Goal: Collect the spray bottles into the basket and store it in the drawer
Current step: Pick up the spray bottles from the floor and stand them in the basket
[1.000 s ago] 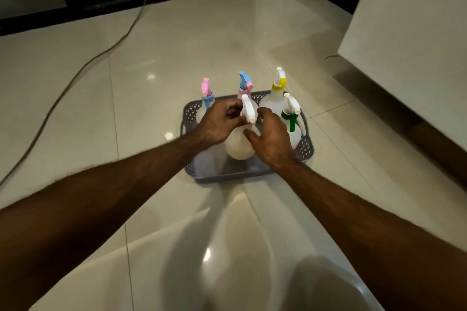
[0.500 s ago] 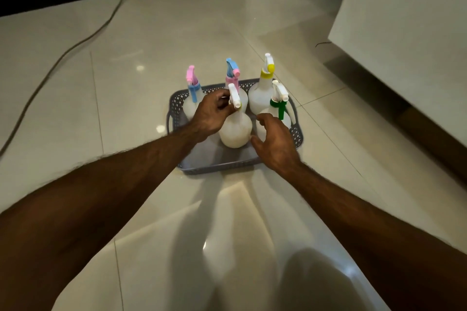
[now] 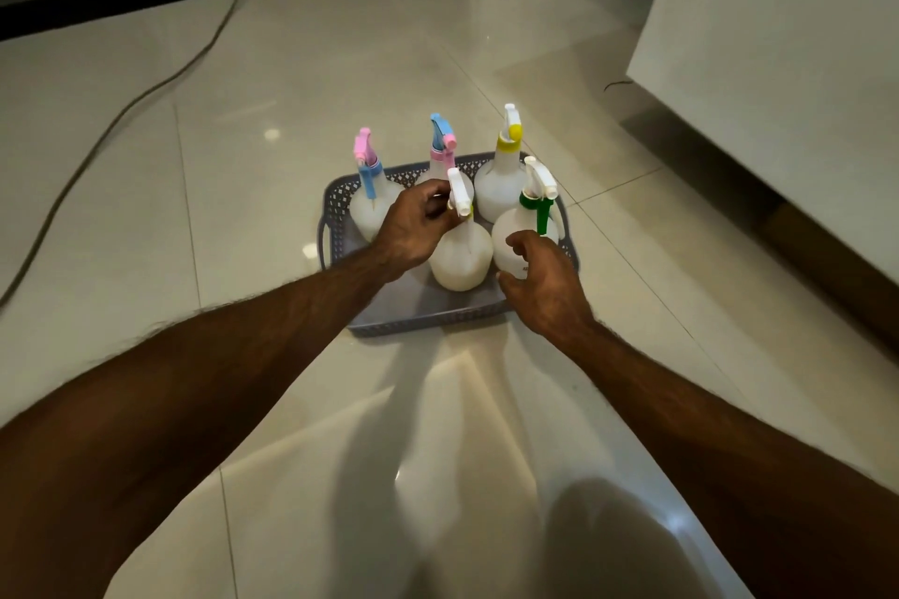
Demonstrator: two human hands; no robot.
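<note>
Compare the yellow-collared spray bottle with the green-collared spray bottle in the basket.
The white plastic bottle with the yellow collar stands in the far row of the grey perforated basket, untouched. The white plastic bottle with the green collar stands nearer, and the right hand rests against its body. Its trigger is green; the yellow-collared bottle's is white. Both stand upright with translucent white bodies.

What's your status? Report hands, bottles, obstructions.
Left hand gripping neck of white-trigger bottle. Right hand open against green-trigger bottle. Five bottles upright in basket. Floor around basket unobstructed.
</note>
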